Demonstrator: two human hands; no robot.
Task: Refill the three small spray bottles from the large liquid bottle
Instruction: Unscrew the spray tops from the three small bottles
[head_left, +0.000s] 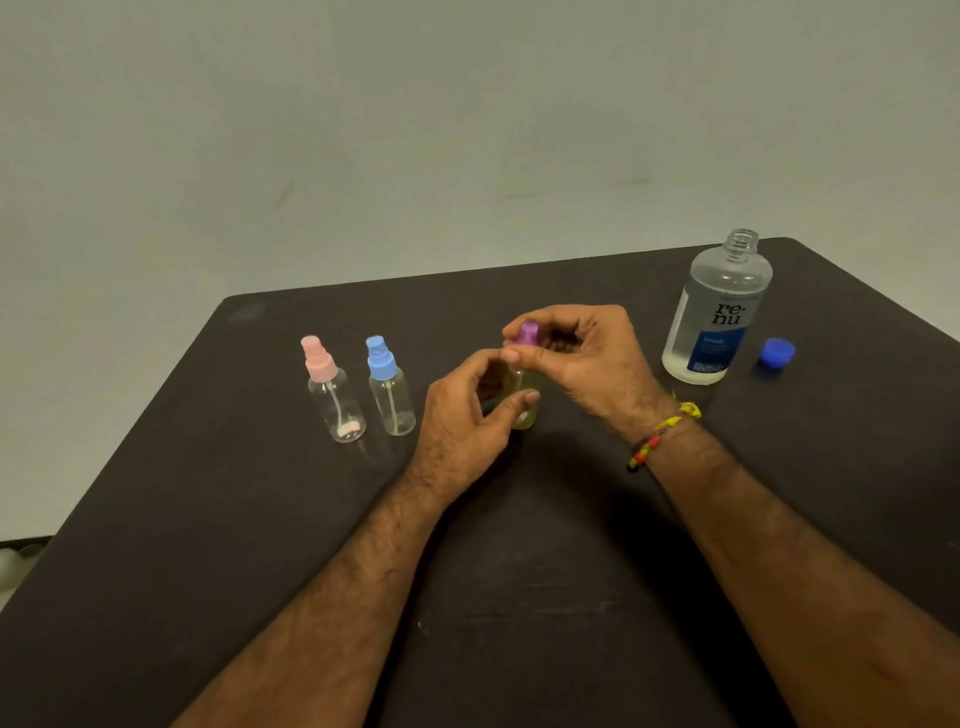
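Cap (776, 352) beside open large bottle (714, 317)

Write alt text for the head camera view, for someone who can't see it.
Two hands work a purple-capped spray bottle on a dark table: left hand grips its body, right hand pinches the cap. Pink-capped and blue-capped spray bottles stand at left; an uncapped large bottle and its blue cap sit at right.
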